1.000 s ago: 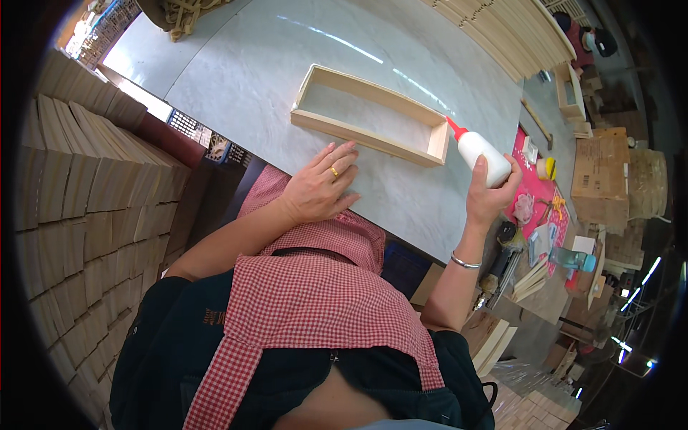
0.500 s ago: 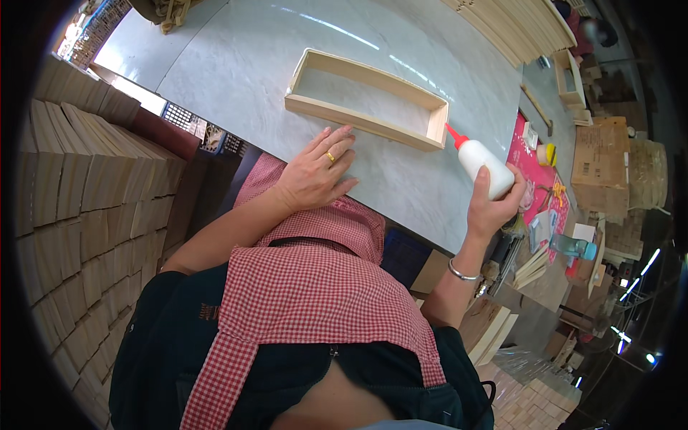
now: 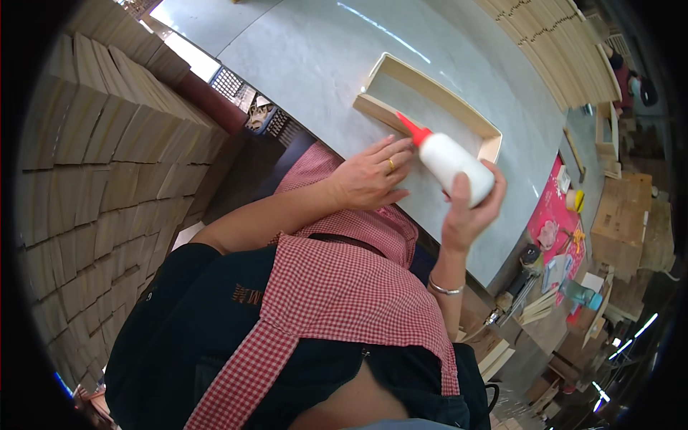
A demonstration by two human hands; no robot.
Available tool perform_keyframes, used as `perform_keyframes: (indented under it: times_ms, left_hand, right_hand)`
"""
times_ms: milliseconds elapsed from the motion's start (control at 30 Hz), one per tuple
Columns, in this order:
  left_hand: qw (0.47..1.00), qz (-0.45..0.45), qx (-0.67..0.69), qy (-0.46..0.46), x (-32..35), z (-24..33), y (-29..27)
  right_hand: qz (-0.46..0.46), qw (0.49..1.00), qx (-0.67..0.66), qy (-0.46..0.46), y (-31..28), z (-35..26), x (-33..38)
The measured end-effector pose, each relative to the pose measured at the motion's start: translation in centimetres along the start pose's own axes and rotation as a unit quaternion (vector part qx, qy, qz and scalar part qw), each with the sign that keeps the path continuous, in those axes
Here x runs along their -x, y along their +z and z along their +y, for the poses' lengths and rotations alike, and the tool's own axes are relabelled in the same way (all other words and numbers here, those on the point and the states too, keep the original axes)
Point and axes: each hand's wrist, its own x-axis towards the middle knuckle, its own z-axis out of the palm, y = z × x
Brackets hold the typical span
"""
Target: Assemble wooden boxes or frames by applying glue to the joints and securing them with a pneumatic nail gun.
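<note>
My right hand [image 3: 473,204] is wrapped round a white squeeze bottle [image 3: 451,165]. The bottle leans to the upper left, and its red pointed nozzle [image 3: 412,129] is over the near side of a long, narrow wooden frame [image 3: 446,97]. This frame lies on the grey tabletop [image 3: 315,64], which shows through its middle. Part of its near side is hidden behind the bottle. My left hand [image 3: 373,175], with a gold ring, holds nothing. Its fingers are stretched out at the table's near edge, their tips close to the nozzle's base and the frame.
Stacked wooden boards [image 3: 107,143] fill the left side. More wooden strips [image 3: 552,46] lie at the table's far right. A pink sheet [image 3: 550,215], a yellow tape roll [image 3: 575,201], a clear bottle [image 3: 580,295] and a cardboard box [image 3: 622,222] stand to the right.
My right hand has brought the bottle leftward, from the frame's right end to above its near side. The whole view has shifted, so the table and frame appear farther right.
</note>
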Motion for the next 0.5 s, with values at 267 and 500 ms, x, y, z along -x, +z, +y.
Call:
perform_keyframes:
  times_ms: [267, 500]
  left_hand:
    - [1.000, 0.012, -0.009, 0.026, 0.5, -0.3, 0.4]
    - [1.000, 0.000, 0.007, 0.007, 0.2, -0.2, 0.0]
  right_hand:
    - [-0.055, 0.997, -0.003, -0.049, 5.0, 0.1, -0.9]
    - [-0.019, 0.994, 0.076, -0.074, 2.0, -0.4, -0.7]
